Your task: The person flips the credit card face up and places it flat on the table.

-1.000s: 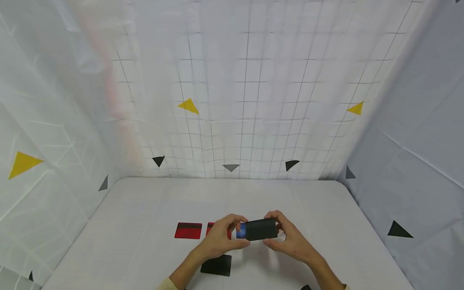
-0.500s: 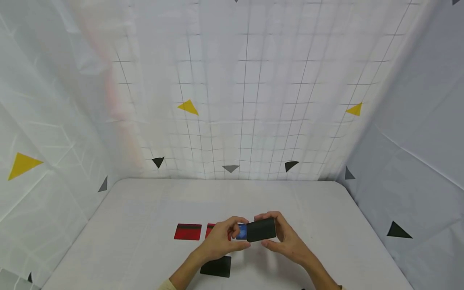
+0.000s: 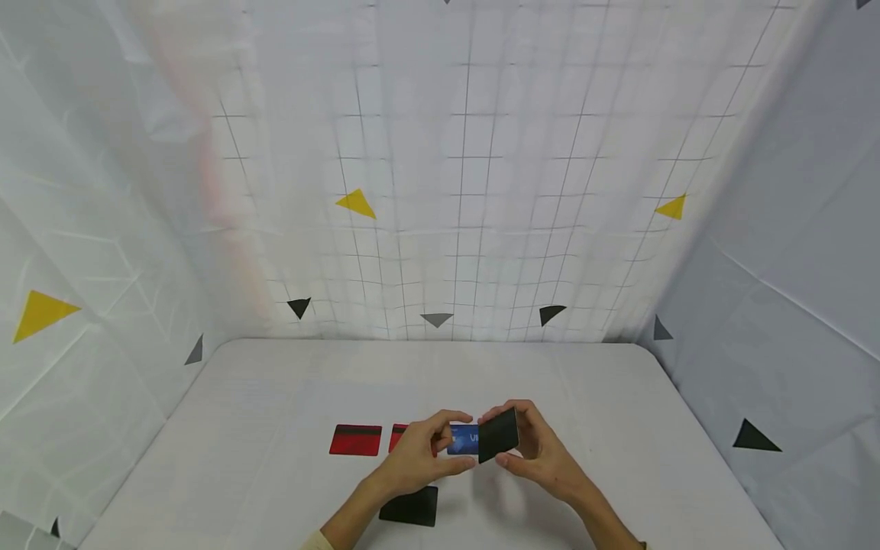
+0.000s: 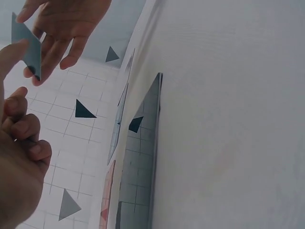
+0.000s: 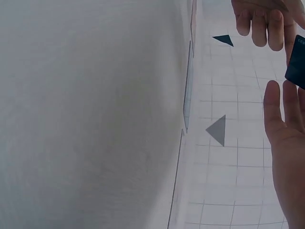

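In the head view my right hand (image 3: 543, 451) pinches a dark card (image 3: 498, 435) between thumb and fingers, above the table. The card is tilted, its left edge toward my left hand (image 3: 419, 451). That hand has thumb and index finger spread beside the card's left edge, the other fingers bent. In the left wrist view, a left fingertip overlaps the card (image 4: 28, 45); contact is unclear. Small pale characters mark the card (image 5: 298, 59) in the right wrist view. Behind the hands, a blue card (image 3: 464, 439) with white lettering lies on the table, partly covered.
On the white table (image 3: 275, 389) a red card with a dark stripe (image 3: 355, 440) lies at left. Another red card (image 3: 397, 435) is mostly hidden by my left hand. A black card (image 3: 410, 506) lies nearer, below my left wrist. White sheeting (image 3: 467, 191) surrounds the table.
The dark card has turned and tilted, looking narrower, and its left edge has moved right, away from my left fingertips. More of the blue card shows. The left hand stays nearly in place.
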{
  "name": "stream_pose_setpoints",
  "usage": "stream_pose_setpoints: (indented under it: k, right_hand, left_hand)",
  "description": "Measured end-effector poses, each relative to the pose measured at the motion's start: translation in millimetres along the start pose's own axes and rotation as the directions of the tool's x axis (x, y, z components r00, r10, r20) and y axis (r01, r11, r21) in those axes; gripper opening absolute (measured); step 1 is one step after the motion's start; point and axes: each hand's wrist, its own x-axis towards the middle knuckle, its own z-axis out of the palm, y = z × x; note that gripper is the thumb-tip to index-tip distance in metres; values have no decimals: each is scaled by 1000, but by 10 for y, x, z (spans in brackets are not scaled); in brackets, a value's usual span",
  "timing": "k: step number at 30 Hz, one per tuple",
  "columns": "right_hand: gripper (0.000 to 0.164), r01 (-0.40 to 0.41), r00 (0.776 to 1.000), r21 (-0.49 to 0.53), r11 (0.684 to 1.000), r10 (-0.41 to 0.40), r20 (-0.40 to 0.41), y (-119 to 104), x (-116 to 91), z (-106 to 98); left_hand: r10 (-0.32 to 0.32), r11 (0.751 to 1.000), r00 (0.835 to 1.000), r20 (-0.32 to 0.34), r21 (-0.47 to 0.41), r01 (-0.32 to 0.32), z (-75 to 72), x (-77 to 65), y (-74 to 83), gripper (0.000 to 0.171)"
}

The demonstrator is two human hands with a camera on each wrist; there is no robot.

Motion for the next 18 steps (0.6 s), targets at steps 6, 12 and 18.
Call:
stream_pose_setpoints:
  k: [6,12,18]
  right_hand:
    - [60,-46,998,-121,992,41,-42,5,-5,-12]
    - [56,-43,998,-179,983,34,-56,10,-18,-11]
    - [54,-71,996,-251,965,53,-76,14,-8,-9]
  left_hand:
    - [5,1000,1000,-13,0,-5,3,-6,10,52]
    - [23,1000,999,-37,2,-23,6,-9,2,52]
    - [62,998,994,-91,-7,-63,-7,-3,8,50]
